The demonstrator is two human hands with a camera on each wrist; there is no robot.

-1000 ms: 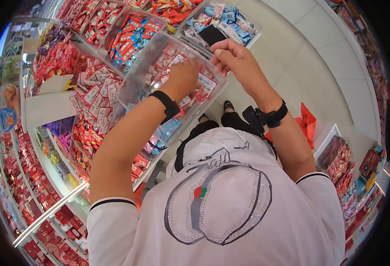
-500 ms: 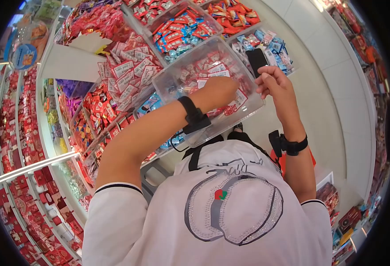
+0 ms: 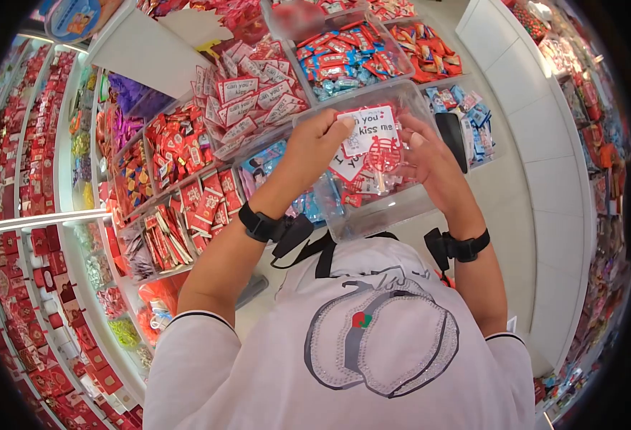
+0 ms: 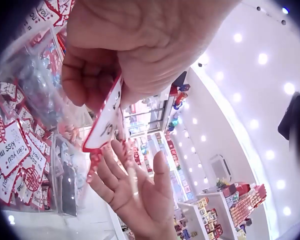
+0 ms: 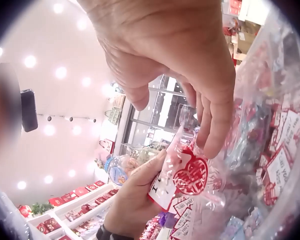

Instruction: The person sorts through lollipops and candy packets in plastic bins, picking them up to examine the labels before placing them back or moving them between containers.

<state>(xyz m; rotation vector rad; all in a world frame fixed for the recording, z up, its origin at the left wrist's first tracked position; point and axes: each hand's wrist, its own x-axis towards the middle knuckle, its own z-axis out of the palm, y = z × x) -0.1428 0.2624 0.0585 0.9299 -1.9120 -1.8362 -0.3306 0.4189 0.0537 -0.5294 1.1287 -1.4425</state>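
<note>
My left hand [image 3: 314, 147] pinches a candy packet [image 3: 371, 129] at its left edge, between thumb and fingers. The packet has a white card with a red border, "can you kiss me" lettering and a red round emblem under clear wrap. At the packet's right side is my right hand [image 3: 433, 168], its fingers loosely bent; the left wrist view shows that palm [image 4: 145, 202] spread and holding nothing. Both hands are over a clear plastic bin [image 3: 408, 215], where similar packets [image 5: 280, 172] lie in a loose pile.
Left of the bin is a heap of like packets [image 3: 247, 100]. Red and blue candies [image 3: 340, 54] fill a compartment behind it. A black phone [image 3: 451, 140] lies by the blue packets [image 3: 479, 118] at right. Shelves of red goods [image 3: 39, 276] run along the left.
The left hand has come up out of the bin pile with the packet. The right hand, earlier near the bin's edge by the phone, is now beside the packet. The head view has shifted.
</note>
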